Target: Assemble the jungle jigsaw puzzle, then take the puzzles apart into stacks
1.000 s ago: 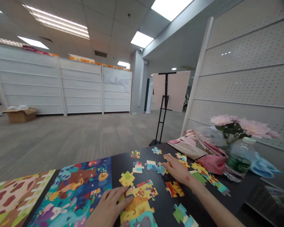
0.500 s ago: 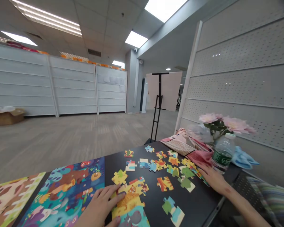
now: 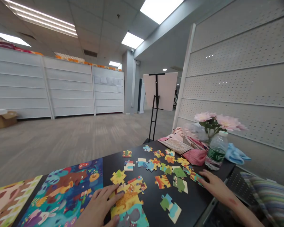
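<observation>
Two bare hands lie at a partly joined jigsaw section (image 3: 129,206), which shows a grey hippo and a spotted big cat and sits at the near side of the black tabletop (image 3: 153,200). Left of this section, the left hand (image 3: 97,206) is spread, its fingertips touching the section's left side. Well to the right of the section, the right hand (image 3: 214,185) reaches out with its fingers extended and slightly parted, at the near end of a colourful strip of pieces (image 3: 194,176); whether a fingertip presses on that strip, I cannot tell. Just beyond the section's left corner lies a yellow-and-green piece (image 3: 118,177). To its right are an orange tiger-striped piece (image 3: 162,182) and, nearer, a blue, green and cream cluster (image 3: 171,208). Farther beyond the section is a small squarish piece (image 3: 127,153). Left of the section, past the left hand, lies a dark blue animal picture (image 3: 73,183), with a brown-spotted picture (image 3: 9,198) farther left. Beyond the section to the right stand a green-labelled water bottle (image 3: 216,152) and pink flowers (image 3: 228,122), along with a pink zippered pouch (image 3: 196,156) and a light blue cloth (image 3: 235,154).
</observation>
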Tool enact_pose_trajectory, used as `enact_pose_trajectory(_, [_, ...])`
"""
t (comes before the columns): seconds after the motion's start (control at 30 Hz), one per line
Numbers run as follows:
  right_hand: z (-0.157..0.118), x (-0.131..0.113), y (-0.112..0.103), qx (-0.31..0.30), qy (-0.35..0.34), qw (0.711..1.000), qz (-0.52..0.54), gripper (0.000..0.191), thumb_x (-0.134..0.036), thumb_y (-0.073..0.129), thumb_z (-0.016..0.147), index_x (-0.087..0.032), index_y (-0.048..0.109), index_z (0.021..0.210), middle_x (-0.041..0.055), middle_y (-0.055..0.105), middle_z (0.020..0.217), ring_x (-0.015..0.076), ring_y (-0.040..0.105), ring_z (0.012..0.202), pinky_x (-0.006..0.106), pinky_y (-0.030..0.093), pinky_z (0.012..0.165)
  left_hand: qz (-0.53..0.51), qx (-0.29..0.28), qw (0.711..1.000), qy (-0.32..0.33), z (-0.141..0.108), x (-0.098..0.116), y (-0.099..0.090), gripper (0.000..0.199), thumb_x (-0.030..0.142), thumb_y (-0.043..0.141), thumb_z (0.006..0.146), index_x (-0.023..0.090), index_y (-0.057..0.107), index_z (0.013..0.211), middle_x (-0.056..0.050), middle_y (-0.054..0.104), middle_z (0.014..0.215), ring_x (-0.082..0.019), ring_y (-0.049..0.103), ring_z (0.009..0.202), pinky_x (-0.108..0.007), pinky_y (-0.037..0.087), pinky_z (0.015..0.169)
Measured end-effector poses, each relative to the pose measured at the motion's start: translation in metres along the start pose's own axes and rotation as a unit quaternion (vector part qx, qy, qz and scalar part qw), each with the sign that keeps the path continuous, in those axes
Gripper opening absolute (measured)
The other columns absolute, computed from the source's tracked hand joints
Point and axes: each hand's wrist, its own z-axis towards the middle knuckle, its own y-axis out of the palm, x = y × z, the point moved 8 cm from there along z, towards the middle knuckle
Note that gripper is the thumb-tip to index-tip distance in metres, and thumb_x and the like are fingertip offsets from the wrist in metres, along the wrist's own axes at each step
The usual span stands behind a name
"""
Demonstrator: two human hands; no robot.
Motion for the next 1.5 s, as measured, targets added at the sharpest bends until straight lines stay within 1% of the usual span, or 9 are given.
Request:
enact_pose_trajectory(0.23, [-0.031, -0.046, -0.009, -0.054, -0.052, 0.993, 0.086, 0.05, -0.061, 0.045, 0.084, -0.023, 0.07, 0.105, 0.0082, 0.077, 0.101, 0.0287, 0.071, 0.091, 0.035, 0.057, 0.082, -0.03, -0.024, 0.999, -0.029, -0.005, 0.0, -0.001, 0.051, 0.044, 0.055, 0.099, 0.041, 0.046, 0.149, -0.004, 0.041, 0.159, -0.035, 0.04, 0.143, -0.06, 0.033, 0.117])
enact_pose_trajectory(0.4, [-0.093, -0.174, 0.007, -0.185, -0.125, 0.94, 0.258, 0.045, -0.056, 0.054, 0.091, -0.023, 0.065, 0.12, 0.0042, 0.073, 0.09, 0.0226, 0.069, 0.081, 0.03, 0.056, 0.075, -0.063, 0.006, 0.998, -0.008, -0.005, 0.021, -0.02, 0.046, 0.029, 0.053, 0.099, 0.034, 0.049, 0.145, -0.005, 0.037, 0.159, -0.032, 0.029, 0.147, -0.055, 0.027, 0.12])
enact_pose_trajectory(0.53, [-0.15, -0.287, 0.019, -0.319, -0.216, 0.86, 0.335, 0.028, -0.034, 0.06, 0.092, -0.026, 0.061, 0.118, -0.0014, 0.068, 0.085, 0.0159, 0.065, 0.076, 0.023, 0.052, 0.07, -0.191, 0.029, 0.981, -0.012, 0.0, 0.057, -0.034, 0.027, 0.024, 0.055, 0.097, 0.027, 0.059, 0.123, -0.005, 0.06, 0.131, -0.023, 0.054, 0.121, -0.036, 0.044, 0.107])
enact_pose_trajectory(0.63, [-0.168, -0.329, 0.028, -0.355, -0.257, 0.834, 0.334, 0.022, -0.025, 0.064, 0.087, -0.026, 0.059, 0.109, -0.0039, 0.069, 0.082, 0.0143, 0.064, 0.074, 0.021, 0.05, 0.068, -0.278, -0.016, 0.959, -0.056, 0.0, 0.069, -0.023, 0.019, 0.023, 0.057, 0.093, 0.024, 0.061, 0.112, -0.001, 0.067, 0.103, -0.018, 0.063, 0.094, -0.029, 0.052, 0.087])
enact_pose_trajectory(0.8, [-0.152, -0.3, 0.041, -0.225, -0.21, 0.876, 0.372, 0.034, -0.042, 0.048, 0.1, -0.026, 0.054, 0.129, 0.0073, 0.071, 0.109, 0.0206, 0.069, 0.094, 0.032, 0.057, 0.085, -0.371, 0.034, 0.918, -0.133, -0.014, 0.043, -0.011, 0.049, 0.022, 0.051, 0.09, 0.026, 0.05, 0.139, -0.003, 0.062, 0.108, -0.013, 0.064, 0.078, -0.026, 0.054, 0.074])
enact_pose_trajectory(0.93, [-0.146, -0.255, 0.052, -0.144, -0.134, 0.912, 0.359, 0.03, -0.047, 0.047, 0.101, -0.026, 0.06, 0.117, 0.0077, 0.07, 0.111, 0.0214, 0.069, 0.098, 0.029, 0.057, 0.086, -0.361, 0.054, 0.912, -0.188, -0.028, 0.026, -0.002, 0.027, 0.023, 0.052, 0.087, 0.021, 0.067, 0.109, -0.001, 0.064, 0.087, -0.015, 0.061, 0.073, -0.024, 0.047, 0.064])
enact_pose_trajectory(1.1, [-0.151, -0.256, 0.044, -0.094, -0.158, 0.93, 0.319, 0.026, -0.045, 0.05, 0.1, -0.027, 0.064, 0.111, 0.0054, 0.071, 0.104, 0.021, 0.07, 0.091, 0.027, 0.058, 0.079, -0.296, 0.03, 0.931, -0.212, -0.033, 0.027, 0.003, 0.003, 0.022, 0.061, 0.082, 0.02, 0.063, 0.08, 0.003, 0.062, 0.071, -0.014, 0.058, 0.068, -0.023, 0.042, 0.063])
enact_pose_trajectory(1.27, [-0.151, -0.269, 0.035, -0.08, -0.189, 0.931, 0.3, 0.023, -0.043, 0.05, 0.1, -0.028, 0.066, 0.107, 0.0035, 0.071, 0.098, 0.0197, 0.069, 0.082, 0.027, 0.058, 0.072, -0.19, 0.001, 0.967, -0.169, -0.031, 0.034, -0.003, 0.01, 0.019, 0.067, 0.081, 0.022, 0.063, 0.089, 0.0, 0.068, 0.089, -0.02, 0.062, 0.084, -0.029, 0.046, 0.074])
enact_pose_trajectory(1.5, [-0.153, -0.274, 0.036, -0.099, -0.212, 0.93, 0.283, 0.025, -0.041, 0.049, 0.1, -0.028, 0.064, 0.115, 0.006, 0.071, 0.101, 0.0221, 0.068, 0.088, 0.032, 0.058, 0.076, -0.07, -0.039, 0.997, 0.001, -0.026, 0.061, -0.002, 0.021, 0.026, 0.065, 0.093, 0.033, 0.071, 0.112, -0.003, 0.063, 0.12, -0.024, 0.059, 0.105, -0.035, 0.047, 0.088])
